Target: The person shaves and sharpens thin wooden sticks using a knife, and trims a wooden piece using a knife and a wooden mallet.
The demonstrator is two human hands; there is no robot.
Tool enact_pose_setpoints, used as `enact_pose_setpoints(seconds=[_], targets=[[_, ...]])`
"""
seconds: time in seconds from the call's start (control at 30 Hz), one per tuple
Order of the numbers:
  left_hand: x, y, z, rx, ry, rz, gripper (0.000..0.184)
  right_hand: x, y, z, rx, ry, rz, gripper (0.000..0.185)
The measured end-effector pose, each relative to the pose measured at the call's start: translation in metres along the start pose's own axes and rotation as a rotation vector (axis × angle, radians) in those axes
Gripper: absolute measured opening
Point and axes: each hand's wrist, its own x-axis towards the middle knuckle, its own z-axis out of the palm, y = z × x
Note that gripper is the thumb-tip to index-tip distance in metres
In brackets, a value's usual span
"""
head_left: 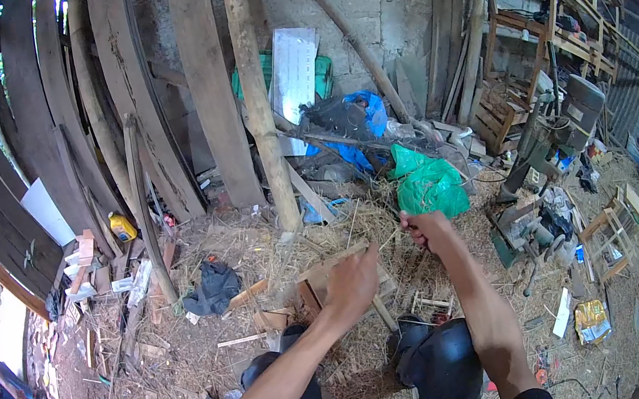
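My left hand (352, 279) is closed, its fingertips pointing away from me, above a low wooden stool (315, 271). The back of the hand hides what its fingers pinch, if anything. To its right, my right hand (426, 229) is curled with thumb and fingers together, just in front of a green plastic bag (426, 181). Anything in it is too small to make out. A gap separates the two hands, with straw-covered ground behind it. Part of the stool's top is hidden by my left hand and forearm.
A wooden pole (258, 109) stands ahead. Left of it lie a black plastic bag (213, 288) and a yellow bottle (122, 226). At right are a machine with a motor (582, 106), a small wooden frame (609, 243) and a gold packet (591, 321). Wood scraps litter the ground.
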Motion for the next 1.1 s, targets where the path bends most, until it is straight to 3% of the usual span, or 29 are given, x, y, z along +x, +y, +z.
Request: enact_pose_setpoints(seconds=[0.07, 0.13, 0.27, 0.3, 0.4, 0.47, 0.6, 0.67, 0.73, 0.8, 0.93, 1.0, 1.1], targets=[[0.001, 0.001, 0.0, 0.009, 0.003, -0.011, 0.022, -0.002, 0.006, 0.008, -0.024, 0.061, -0.048, 0.016], [0.004, -0.012, 0.0, 0.05, 0.066, -0.057, 0.023, -0.014, 0.006, 0.022, 0.017, -0.127, 0.013, 0.015], [0.004, -0.02, 0.0, 0.014, 0.082, -0.071, 0.022, -0.03, 0.002, 0.04, -0.014, -0.208, -0.051, 0.014], [0.0, -0.014, -0.009, 0.002, 0.066, -0.092, 0.022, -0.051, -0.028, 0.041, -0.105, 0.006, -0.006, 0.017], [-0.007, -0.012, -0.008, -0.013, 0.091, -0.057, 0.02, -0.003, -0.008, 0.002, 0.125, -0.163, -0.057, 0.017], [-0.003, -0.011, -0.002, -0.039, 0.143, -0.004, 0.019, -0.009, -0.002, 0.006, 0.071, -0.073, -0.107, 0.018], [0.001, -0.022, -0.009, -0.025, 0.107, -0.075, 0.019, -0.022, -0.007, 0.032, 0.03, -0.2, -0.039, 0.022], [-0.007, -0.022, -0.014, -0.016, 0.108, -0.087, 0.019, 0.015, 0.002, 0.0, -0.143, 0.133, -0.138, 0.023], [-0.009, -0.017, -0.038, -0.1, 0.136, -0.169, 0.017, 0.038, 0.015, -0.049, 0.019, 0.158, -0.201, 0.022], [-0.006, -0.028, -0.043, -0.171, 0.17, -0.149, 0.017, 0.039, 0.014, -0.054, 0.166, 0.179, -0.283, 0.023], [0.0, -0.042, -0.025, -0.337, 0.203, -0.151, 0.017, -0.02, -0.008, 0.003, 0.163, 0.067, -0.327, 0.026], [0.0, -0.035, -0.03, -0.336, 0.192, -0.165, 0.016, -0.034, -0.019, 0.02, 0.224, -0.138, -0.424, 0.027], [0.003, -0.032, -0.029, -0.397, 0.157, -0.173, 0.015, -0.059, -0.023, 0.048, 0.089, -0.27, -0.387, 0.028]])
